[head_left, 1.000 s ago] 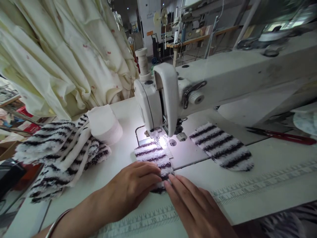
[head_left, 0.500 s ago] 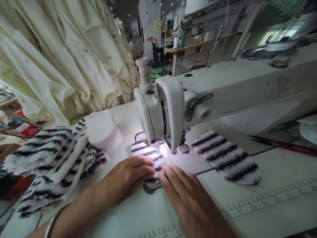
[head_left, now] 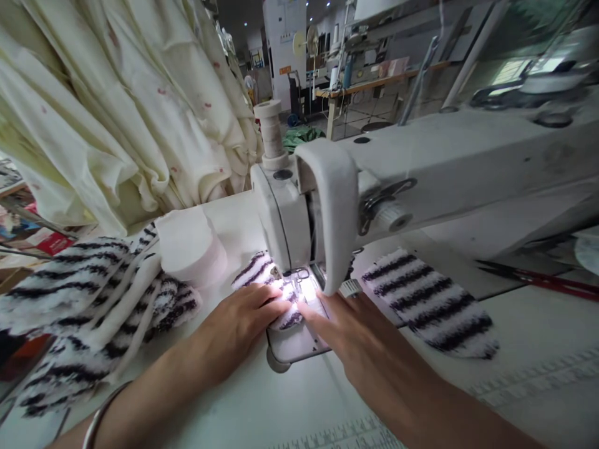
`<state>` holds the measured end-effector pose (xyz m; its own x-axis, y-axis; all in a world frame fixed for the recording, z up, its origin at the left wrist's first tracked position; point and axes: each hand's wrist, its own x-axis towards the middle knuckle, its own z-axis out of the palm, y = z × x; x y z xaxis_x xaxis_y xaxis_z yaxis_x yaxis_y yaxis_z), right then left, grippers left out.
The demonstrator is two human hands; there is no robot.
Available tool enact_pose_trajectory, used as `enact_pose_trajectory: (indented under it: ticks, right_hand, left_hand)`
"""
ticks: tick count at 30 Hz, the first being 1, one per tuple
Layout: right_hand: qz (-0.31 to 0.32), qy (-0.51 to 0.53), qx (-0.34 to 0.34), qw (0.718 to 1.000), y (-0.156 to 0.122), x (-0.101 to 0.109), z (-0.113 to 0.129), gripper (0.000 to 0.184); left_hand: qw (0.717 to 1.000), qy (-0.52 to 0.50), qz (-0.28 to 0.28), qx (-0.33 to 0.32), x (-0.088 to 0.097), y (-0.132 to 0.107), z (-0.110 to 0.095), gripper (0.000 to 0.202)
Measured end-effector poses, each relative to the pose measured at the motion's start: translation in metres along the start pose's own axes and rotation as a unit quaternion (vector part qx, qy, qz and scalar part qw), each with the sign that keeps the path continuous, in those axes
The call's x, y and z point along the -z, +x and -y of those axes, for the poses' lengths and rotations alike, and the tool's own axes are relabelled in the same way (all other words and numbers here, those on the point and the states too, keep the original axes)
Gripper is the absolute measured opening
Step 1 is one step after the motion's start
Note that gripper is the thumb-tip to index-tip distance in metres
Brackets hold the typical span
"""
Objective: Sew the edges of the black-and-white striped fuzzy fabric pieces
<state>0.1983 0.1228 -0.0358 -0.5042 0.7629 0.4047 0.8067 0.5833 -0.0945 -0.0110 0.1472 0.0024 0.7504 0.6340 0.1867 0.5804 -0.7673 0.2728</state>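
A black-and-white striped fluffy fabric piece (head_left: 255,267) lies under the presser foot of a white sewing machine (head_left: 283,215), lit by its lamp. My left hand (head_left: 238,324) rests on the fabric's left side, fingers stretched out flat and tips close to the needle area. On the right, my right hand (head_left: 360,330) is open, thumb at the fabric's near edge. Its other fingers reach beside the machine head and are partly hidden behind it. A second striped fabric piece (head_left: 430,302) lies flat to the right of the machine head.
Striped fabric pieces with white strips (head_left: 84,280) are piled at left, beside a stack of white cut pieces (head_left: 189,243). Cream cloth (head_left: 116,112) hangs behind. Red-handled scissors (head_left: 538,277) lie at right. A printed ruler scale (head_left: 346,436) runs along the front.
The striped piece has moved away from me under the presser foot and turned slightly, baring the metal plate in front. My right hand has moved forward and right, its fingers now beside the machine head.
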Motion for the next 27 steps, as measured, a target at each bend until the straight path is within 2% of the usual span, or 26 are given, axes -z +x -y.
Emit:
enact_pose_trajectory:
  ticks: [2,5,8,10,13,15,17,19,24,27]
  right_hand:
    - [0.013,-0.008,0.005,1.000,0.003,-0.001,-0.007,0.026]
    - [0.011,-0.019,0.018,1.000,0.002,-0.002,-0.009,0.026]
    - [-0.011,-0.032,0.042,0.999,-0.005,-0.003,0.004,0.040]
    - [-0.052,-0.047,0.024,0.997,-0.011,-0.005,0.019,0.049]
    - [-0.099,-0.057,-0.028,0.993,-0.017,-0.008,0.039,0.052]
    - [-0.107,-0.046,-0.033,0.993,-0.019,-0.010,0.045,0.050]
    - [-0.123,-0.037,-0.038,0.991,-0.020,-0.011,0.043,0.050]
    - [-0.125,-0.036,-0.034,0.991,-0.021,-0.011,0.035,0.050]
    - [-0.055,-0.012,0.014,0.998,-0.024,-0.011,0.010,0.045]
    - [-0.062,-0.033,0.048,0.996,-0.026,-0.012,0.008,0.047]
  left_hand:
    - [1.000,0.021,-0.001,0.011,-0.002,0.001,-0.003,0.025]
    - [0.998,0.055,-0.016,0.014,-0.008,0.002,-0.006,0.028]
    - [0.995,0.071,-0.065,-0.007,-0.012,0.005,-0.003,0.024]
    - [0.994,0.067,-0.085,-0.024,-0.011,0.007,0.001,0.022]
    - [0.998,0.028,-0.045,-0.045,-0.005,0.007,0.007,0.023]
    - [0.999,-0.006,-0.007,-0.041,0.000,0.005,0.011,0.025]
    - [0.999,-0.029,0.008,-0.028,0.002,0.003,0.013,0.024]
    - [0.999,-0.041,0.000,-0.021,0.000,0.000,0.013,0.021]
    - [0.999,-0.024,-0.039,-0.010,-0.011,-0.002,0.005,0.022]
    - [0.998,-0.007,-0.063,0.005,-0.014,0.000,0.000,0.021]
